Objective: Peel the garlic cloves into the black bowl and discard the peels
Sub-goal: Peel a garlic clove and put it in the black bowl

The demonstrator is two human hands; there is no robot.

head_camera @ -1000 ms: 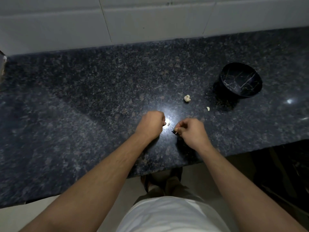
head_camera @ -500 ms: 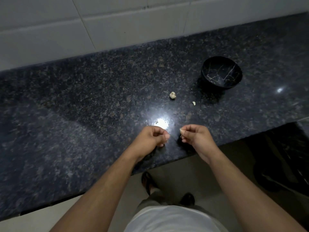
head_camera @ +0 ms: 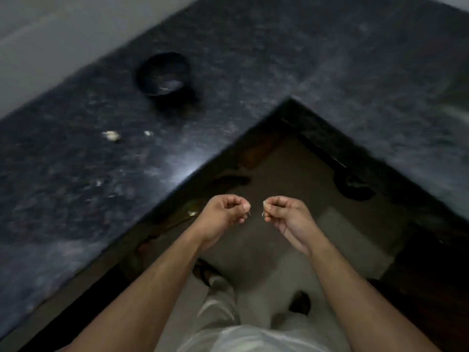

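Hands are up over the floor, away from the counter point(head_camera: 330, 59). The left hand point(head_camera: 223, 214) and right hand point(head_camera: 284, 214) each have a curled grip pinching tiny bits, too blurry to name. The black bowl point(head_camera: 163, 73) sits on the counter, with garlic pieces point(head_camera: 111, 135) nearby.

Left hand point(head_camera: 225, 212) and right hand point(head_camera: 284, 212) loosely curled, close together, forearms extended

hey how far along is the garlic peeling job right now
Done: hard to confirm; the black bowl shows only a pale blurred patch inside.

In hand: the left hand and right hand are off the counter, over the floor, each pinching a small pale scrap, probably peel.

Left: a garlic clove and a smaller pale bit lie on the granite countertop, and one scrap lies below its edge.
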